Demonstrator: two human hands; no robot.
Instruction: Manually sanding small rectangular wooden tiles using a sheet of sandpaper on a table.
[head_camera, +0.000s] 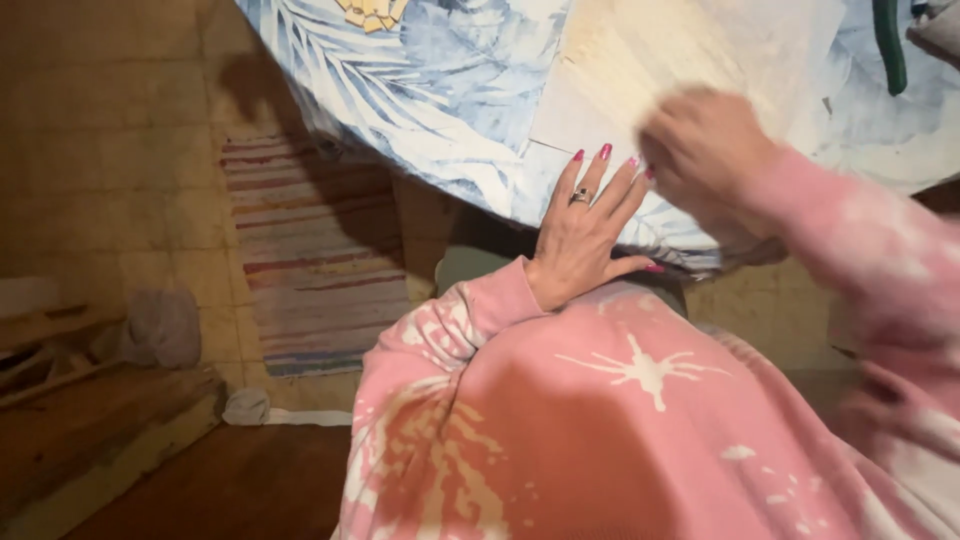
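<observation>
Over at the far left of the blue-and-white leaf-print tablecloth (420, 90), rough brown wooden planks (90, 420) lie low on the floor, a crumpled grey cloth (160, 328) resting beside them. A small white rag (246, 406) sits nearer the tablecloth, at the foot of a striped woven rug in faded red, blue and cream (310, 260), which runs along the floor right below the cloth's hanging edge. Now the hands: the left hand (585, 235), in a pink bleach-patterned sleeve, is spread wide, fingers flat and apart against the tablecloth's overhanging edge, pink nails and a ring showing, gripping nothing. Just above its fingertips a pale cream sheet of paper (690, 50) lies on the tablecloth. The right hand (705, 150) is on that sheet's lower edge, blurred; whether it is clutching or flat, I cannot tell. Farthest right on the cloth lies a dark green curved strip (889, 45).
</observation>
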